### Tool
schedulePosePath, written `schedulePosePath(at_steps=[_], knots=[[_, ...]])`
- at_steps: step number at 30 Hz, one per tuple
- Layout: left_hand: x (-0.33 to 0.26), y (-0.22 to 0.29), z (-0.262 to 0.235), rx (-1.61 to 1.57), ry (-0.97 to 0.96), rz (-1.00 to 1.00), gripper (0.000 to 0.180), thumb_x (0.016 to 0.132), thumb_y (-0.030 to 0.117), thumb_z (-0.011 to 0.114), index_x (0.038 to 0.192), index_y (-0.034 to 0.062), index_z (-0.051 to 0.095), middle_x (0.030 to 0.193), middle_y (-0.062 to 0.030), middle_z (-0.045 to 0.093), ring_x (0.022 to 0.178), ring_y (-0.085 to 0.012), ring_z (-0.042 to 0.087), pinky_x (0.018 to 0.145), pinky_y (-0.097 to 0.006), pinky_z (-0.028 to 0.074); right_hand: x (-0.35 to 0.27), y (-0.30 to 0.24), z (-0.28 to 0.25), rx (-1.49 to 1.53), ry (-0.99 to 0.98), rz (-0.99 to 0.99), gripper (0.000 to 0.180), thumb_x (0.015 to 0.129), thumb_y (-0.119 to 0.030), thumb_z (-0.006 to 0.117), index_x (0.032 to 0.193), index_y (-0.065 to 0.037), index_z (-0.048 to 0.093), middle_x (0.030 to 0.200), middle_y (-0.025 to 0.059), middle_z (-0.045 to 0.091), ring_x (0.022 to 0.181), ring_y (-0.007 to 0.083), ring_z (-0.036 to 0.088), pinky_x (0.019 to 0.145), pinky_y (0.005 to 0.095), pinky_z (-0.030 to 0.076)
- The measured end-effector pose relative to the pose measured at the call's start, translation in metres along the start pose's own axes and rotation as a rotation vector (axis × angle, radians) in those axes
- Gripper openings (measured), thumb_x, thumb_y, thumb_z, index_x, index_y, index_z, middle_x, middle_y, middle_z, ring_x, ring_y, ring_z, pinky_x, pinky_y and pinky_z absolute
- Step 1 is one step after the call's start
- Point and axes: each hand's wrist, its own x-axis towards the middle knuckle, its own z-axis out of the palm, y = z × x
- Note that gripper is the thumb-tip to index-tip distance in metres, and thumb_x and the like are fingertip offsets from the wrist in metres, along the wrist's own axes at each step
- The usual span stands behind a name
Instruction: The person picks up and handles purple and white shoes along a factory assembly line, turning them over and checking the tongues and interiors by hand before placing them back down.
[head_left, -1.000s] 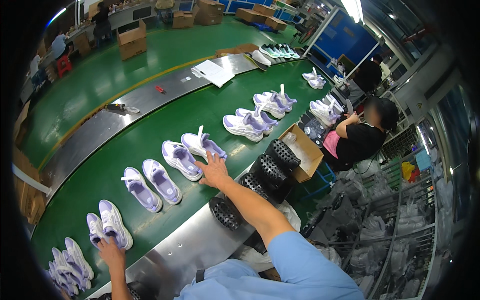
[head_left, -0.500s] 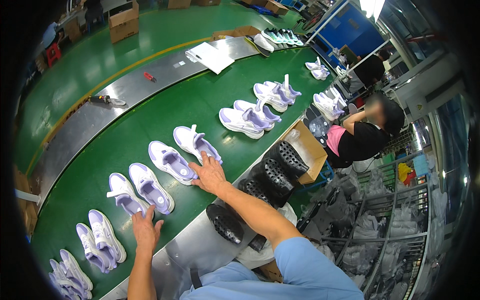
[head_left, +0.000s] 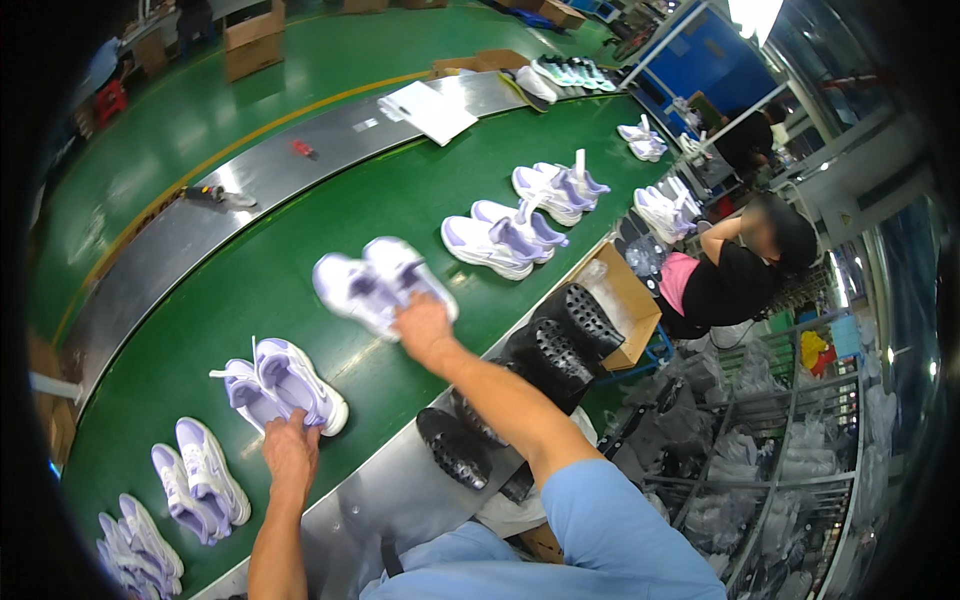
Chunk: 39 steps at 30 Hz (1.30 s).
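- Conveyor belt (head_left: 330, 215): green band curving across the hall, flanked by a grey steel rail (head_left: 200, 225); pairs of white-and-lilac sneakers lie on it at intervals, and white paper sheets (head_left: 432, 108) rest on the rail far up the line.
- Co-worker (head_left: 735, 280): seated person in a black top beyond the belt's near edge, beside an open cardboard box (head_left: 625, 300).
- Black outsoles (head_left: 545, 350): several studded soles stacked on the near steel ledge, just under the right forearm.
- Right-hand pair (head_left: 380, 285): two sneakers held together, blurred, apparently raised off the belt; the right hand (head_left: 422, 328) is closed on their near ends, fingers wrapped.
- Left-hand pair (head_left: 285, 385): two sneakers side by side on the belt; the left hand (head_left: 290, 450) clasps their heels, fingers curled over them.
- Neighbouring pairs: one (head_left: 195, 480) lies nearer the left edge, another (head_left: 500, 238) further up the belt.
- Risk, as judged: each hand holds two shoes by one end only, so a shoe may slip free and fall onto the belt or the outsoles; loose laces could snag.
- Change from half a second ago: the right hand then lay flat and spread beside its pair on the belt; the left hand hovered open by a pair and now has hold.
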Motion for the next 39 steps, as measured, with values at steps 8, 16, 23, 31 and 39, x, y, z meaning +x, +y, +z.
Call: schedulePosePath(at_steps=[8, 16, 23, 31, 39], knots=[[-0.133, 0.029, -0.056, 0.116, -0.126, 0.090, 0.031, 0.082, 0.026, 0.081, 0.108, 0.0117, 0.071, 0.081, -0.0148, 0.070, 0.080, -0.0334, 0.070, 0.066, -0.048, 0.057, -0.083, -0.047, -0.121, 0.519, -0.033, -0.010, 0.036, 0.092, -0.032, 0.073, 0.099, 0.003, 0.069, 0.090, 0.0240, 0.072, 0.086, 0.0458, 0.069, 0.077, 0.0522, 0.055], [-0.237, 0.042, -0.067, -0.001, -0.206, 0.030, 0.047, 0.084, 0.027, 0.080, 0.125, 0.0086, 0.065, 0.094, -0.0185, 0.067, 0.093, -0.0373, 0.066, 0.073, -0.049, 0.057, -0.285, -0.182, -0.038, 0.853, -0.318, -0.058, 0.043, 0.093, -0.028, 0.071, 0.123, 0.002, 0.063, 0.114, 0.0266, 0.063, 0.101, 0.0472, 0.066, 0.087, 0.0539, 0.055], [-0.142, -0.024, -0.005, -0.359, -0.073, 0.105, 0.023, 0.092, 0.023, 0.074, 0.101, 0.0008, 0.074, 0.082, -0.0206, 0.067, 0.077, -0.0369, 0.067, 0.073, -0.046, 0.054, -0.298, -0.186, -0.040, 0.818, -0.028, -0.127, 0.020, 0.091, -0.019, 0.067, 0.103, -0.002, 0.068, 0.097, 0.0220, 0.064, 0.088, 0.0451, 0.067, 0.078, 0.0541, 0.055], [-0.089, -0.037, -0.012, -0.987, -0.631, -0.443, 0.027, 0.100, 0.031, 0.074, 0.091, 0.0051, 0.076, 0.075, -0.0029, 0.071, 0.058, -0.0116, 0.059, 0.053, -0.031, 0.044, -0.298, -0.171, -0.050, 0.707, -0.062, -0.055, 0.023, 0.092, -0.022, 0.062, 0.098, -0.001, 0.071, 0.097, 0.0212, 0.067, 0.088, 0.0431, 0.069, 0.078, 0.0545, 0.056], [-0.128, 0.004, -0.001, -0.717, -0.380, -0.007, 0.030, 0.098, 0.028, 0.072, 0.086, 0.0008, 0.070, 0.072, -0.0012, 0.058, 0.067, -0.0122, 0.048, 0.061, -0.034, 0.042, -0.323, -0.153, -0.015, 0.754, 0.122, -0.055, 0.025, 0.095, -0.021, 0.069, 0.111, -0.002, 0.067, 0.097, 0.0178, 0.064, 0.092, 0.0393, 0.065, 0.080, 0.0494, 0.055]])
